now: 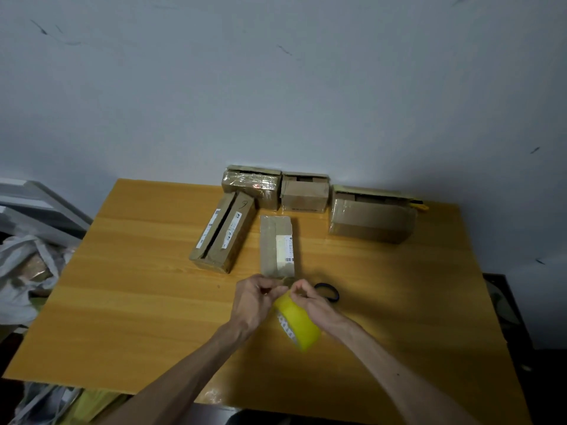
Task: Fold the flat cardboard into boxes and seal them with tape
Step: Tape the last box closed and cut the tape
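Taping step in hand. My right hand grips the yellow tape roll. My left hand pinches its loose end, just short of the small labelled box on the table. Next, I judge, draw tape over the box's seam.

Handwritten mark like "9" on top of long box, 11 o'clock from desk centre. White labels there, barcode label on small box, tape roll core print: all illegible.

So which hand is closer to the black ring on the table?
Right. The right hand is just beside the black ring; the left hand is farther, across the tape roll.
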